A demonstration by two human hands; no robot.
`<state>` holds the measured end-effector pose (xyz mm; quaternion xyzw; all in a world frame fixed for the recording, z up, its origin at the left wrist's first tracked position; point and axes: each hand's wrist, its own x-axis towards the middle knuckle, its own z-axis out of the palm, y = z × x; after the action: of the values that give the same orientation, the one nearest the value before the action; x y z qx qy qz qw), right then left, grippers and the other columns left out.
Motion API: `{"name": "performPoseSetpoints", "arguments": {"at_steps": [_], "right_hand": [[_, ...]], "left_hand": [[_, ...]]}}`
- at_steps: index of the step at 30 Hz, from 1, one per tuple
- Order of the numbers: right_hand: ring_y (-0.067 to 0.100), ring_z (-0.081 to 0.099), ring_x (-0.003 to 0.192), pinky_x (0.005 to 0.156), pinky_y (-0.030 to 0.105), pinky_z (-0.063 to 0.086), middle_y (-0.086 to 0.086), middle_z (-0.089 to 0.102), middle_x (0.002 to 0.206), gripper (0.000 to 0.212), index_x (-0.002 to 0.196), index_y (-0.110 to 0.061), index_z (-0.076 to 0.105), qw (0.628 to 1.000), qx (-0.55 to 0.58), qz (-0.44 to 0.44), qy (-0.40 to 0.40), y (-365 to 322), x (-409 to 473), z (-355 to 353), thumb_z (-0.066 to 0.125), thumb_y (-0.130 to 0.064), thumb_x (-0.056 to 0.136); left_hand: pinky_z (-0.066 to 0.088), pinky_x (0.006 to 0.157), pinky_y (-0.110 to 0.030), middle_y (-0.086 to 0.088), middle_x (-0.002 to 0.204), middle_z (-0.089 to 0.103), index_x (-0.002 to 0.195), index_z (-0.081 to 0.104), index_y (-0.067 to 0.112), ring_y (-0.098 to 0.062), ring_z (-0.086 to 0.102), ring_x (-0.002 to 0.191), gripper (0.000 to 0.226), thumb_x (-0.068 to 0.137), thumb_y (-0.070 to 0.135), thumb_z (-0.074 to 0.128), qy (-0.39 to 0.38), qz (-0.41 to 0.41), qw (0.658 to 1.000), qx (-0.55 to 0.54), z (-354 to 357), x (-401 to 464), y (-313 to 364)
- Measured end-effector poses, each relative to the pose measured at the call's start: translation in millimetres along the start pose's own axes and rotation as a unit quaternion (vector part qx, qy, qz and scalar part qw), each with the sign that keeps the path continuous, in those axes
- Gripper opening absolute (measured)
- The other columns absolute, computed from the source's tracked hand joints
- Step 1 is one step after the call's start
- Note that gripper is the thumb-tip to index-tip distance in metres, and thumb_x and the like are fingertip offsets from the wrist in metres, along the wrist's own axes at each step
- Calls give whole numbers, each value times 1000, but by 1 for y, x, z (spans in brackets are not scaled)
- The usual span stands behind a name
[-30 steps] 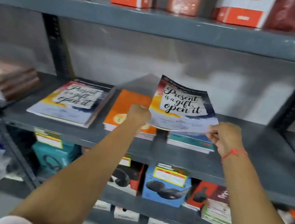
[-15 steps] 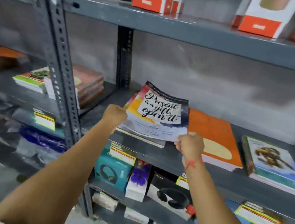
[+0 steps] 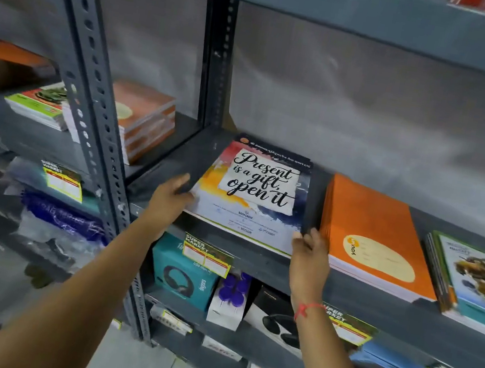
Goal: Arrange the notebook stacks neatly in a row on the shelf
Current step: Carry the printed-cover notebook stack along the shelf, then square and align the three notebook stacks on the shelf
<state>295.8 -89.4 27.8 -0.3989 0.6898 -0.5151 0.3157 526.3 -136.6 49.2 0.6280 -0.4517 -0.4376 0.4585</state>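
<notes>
Squaring the printed-cover stack [image 3: 260, 196] at the left end of the row.
It lies flat on the counter [image 3: 345, 294], just beside the orange stack [image 3: 372, 232]. The left hand [image 3: 168, 203] keeps a wide grip, fingers flat against its left edge. The right hand [image 3: 309, 257] keeps a narrow grip, pinching the near right corner. With both sides bracketed, it looks like they're lining it up.

A shop – price tags [image 3: 207, 255] – stocked shelves [image 3: 376, 301]

Top notebook [image 3: 257, 193]: orange, yellow and navy washes, white panel, black script. Neighbouring stack [image 3: 374, 236]: plain orange, cream oval. Shelf [image 3: 346, 286]: grey. Thread [image 3: 306, 308] on my wrist: red.
</notes>
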Motion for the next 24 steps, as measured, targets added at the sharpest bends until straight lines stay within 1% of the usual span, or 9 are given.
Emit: {"name": "performPoseSetpoints", "arguments": {"at_steps": [2,5,9,13,16,17,19,21,24], "right_hand": [[22,35,138,107,24,25,4,39,149,53,144,-12,31,999,41,7,-15,-3,-1,3,42,-28,95],[21,30,139,111,27,25,-6,37,145,57,148,-20,19,995,73,17,-73,-2,-8,17,35,-38,96],[11,20,142,116,27,16,-4,16,158,62,149,-22,12,989,104,0,-110,2,-14,30,37,-39,95],[-4,31,131,107,18,25,-14,30,151,76,149,-28,11,982,111,-14,-154,12,-10,18,51,-43,87],[-31,45,103,89,-1,39,-52,48,113,90,149,-26,11,973,80,-50,-212,24,-5,2,67,-30,79],[-28,48,103,93,3,41,-55,50,102,91,149,-26,12,971,68,-50,-224,27,-3,-1,69,-22,78],[-19,49,109,105,19,39,-52,51,102,90,148,-24,16,972,66,-45,-223,33,0,-4,70,-12,77],[-20,51,108,106,21,39,-49,50,107,85,147,-21,22,974,73,-47,-209,34,2,-3,69,-7,78],[-20,53,107,105,24,41,-41,53,112,79,145,-17,28,979,85,-42,-183,36,4,1,68,-6,78]], "left_hand": [[20,117,-44,-17,152,30,142,34,2,-34,31,140,50,93,8,46,-13,-10,996,-90,5,0,-8],[21,114,-33,-2,152,36,141,38,13,-18,34,139,46,95,16,43,-4,-23,990,-141,17,0,-16],[22,108,-25,0,151,38,139,42,16,-15,34,138,44,95,16,44,-18,-1,989,-146,17,2,-22],[28,115,-32,6,140,50,139,42,16,-13,47,128,51,90,7,52,-85,22,988,-125,-3,3,-24],[46,97,-19,19,111,66,135,44,19,3,62,103,55,87,-5,51,-158,45,979,-122,-19,6,-34],[50,89,-13,19,107,69,134,44,18,5,64,99,56,86,-9,49,-169,45,976,-127,-23,8,-37],[52,83,-12,13,111,68,134,43,17,3,63,100,58,85,-13,47,-177,39,974,-139,-26,13,-39],[49,87,-16,6,120,63,136,41,13,-4,58,107,60,84,-15,47,-173,41,973,-147,-24,17,-40],[52,82,-11,17,106,71,135,43,11,1,62,101,59,83,-16,47,-163,44,975,-147,-22,22,-45]]}}
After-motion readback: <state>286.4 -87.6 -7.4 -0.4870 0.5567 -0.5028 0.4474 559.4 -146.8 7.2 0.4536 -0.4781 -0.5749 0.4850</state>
